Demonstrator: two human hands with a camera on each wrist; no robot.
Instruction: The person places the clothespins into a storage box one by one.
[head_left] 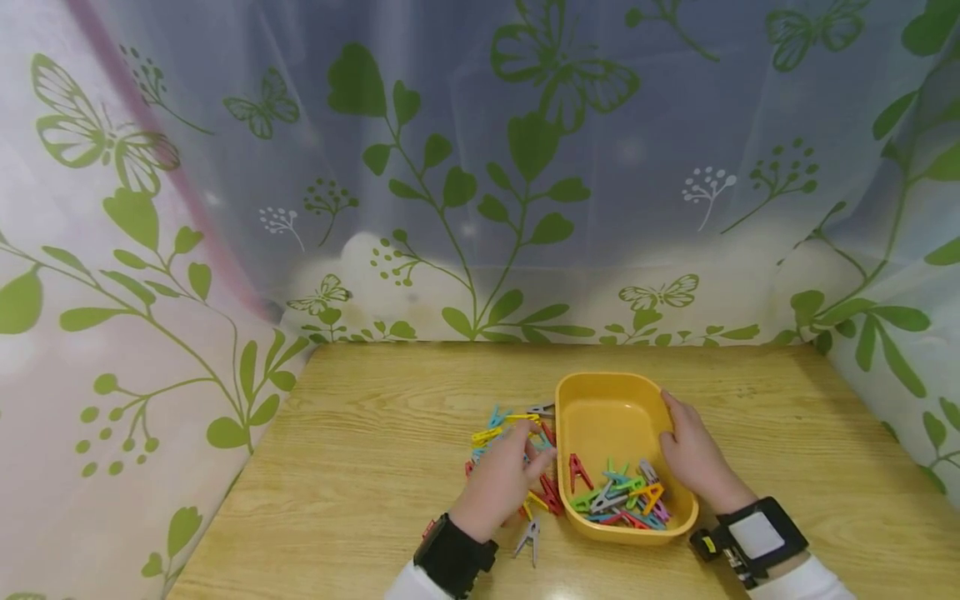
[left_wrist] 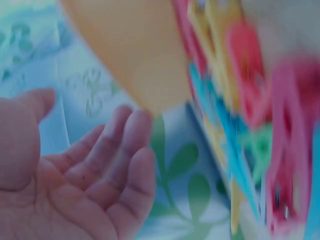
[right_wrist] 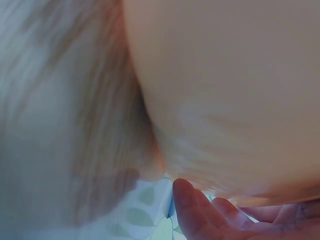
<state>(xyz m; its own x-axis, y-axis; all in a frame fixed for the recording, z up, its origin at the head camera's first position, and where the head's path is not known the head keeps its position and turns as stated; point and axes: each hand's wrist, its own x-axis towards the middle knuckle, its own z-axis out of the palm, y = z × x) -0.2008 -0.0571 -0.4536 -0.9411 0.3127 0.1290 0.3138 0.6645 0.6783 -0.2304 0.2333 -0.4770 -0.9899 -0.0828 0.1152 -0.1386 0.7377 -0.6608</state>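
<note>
A yellow plastic basin (head_left: 606, 417) sits on the table, with several coloured clothespins (head_left: 622, 500) gathered at its near end. My right hand (head_left: 697, 454) grips the basin's right wall, thumb on the inside; its fingers (right_wrist: 187, 200) show against the basin's outer side in the right wrist view. Left of the basin lies a loose pile of clothespins (head_left: 551, 496) in red, yellow, blue and grey. Over this pile is my left hand (head_left: 498, 479), partly covering it. Its fingers (left_wrist: 137, 175) are loosely bent, and nothing shows in the palm in the left wrist view.
The wood-grain table (head_left: 360, 467) extends to both sides of the basin. A single grey clothespin (head_left: 529, 540) lies nearer the front edge. Curtains (head_left: 465, 208) printed with green leaves and butterflies hang behind the table and at both sides.
</note>
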